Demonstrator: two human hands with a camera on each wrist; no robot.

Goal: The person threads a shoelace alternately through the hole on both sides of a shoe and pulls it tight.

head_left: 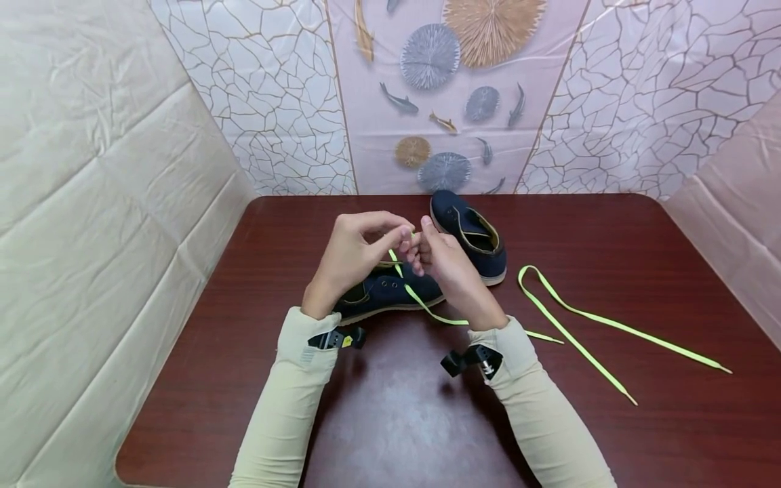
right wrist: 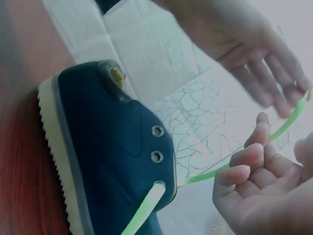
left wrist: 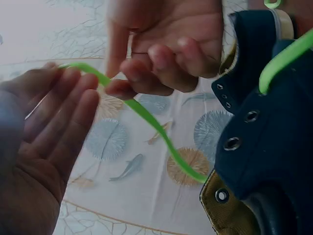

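Note:
A navy shoe lies on the table below my hands, with a neon yellow-green shoelace running through eyelets near its toe end. Above the shoe, my left hand pinches the raised end of that lace between thumb and fingertips. Close beside it, my right hand has the lace between thumb and index finger, its other fingers curled. In the left wrist view the lace rises from the shoe's eyelet flap, past the right fingers, to the left hand. Two metal eyelets show no lace in the right wrist view.
A second navy shoe stands behind the right hand, no lace seen in it. Another neon lace lies folded on the table's right side. The first lace's other end lies by the right wrist. A patterned wall covering borders the table's back edge.

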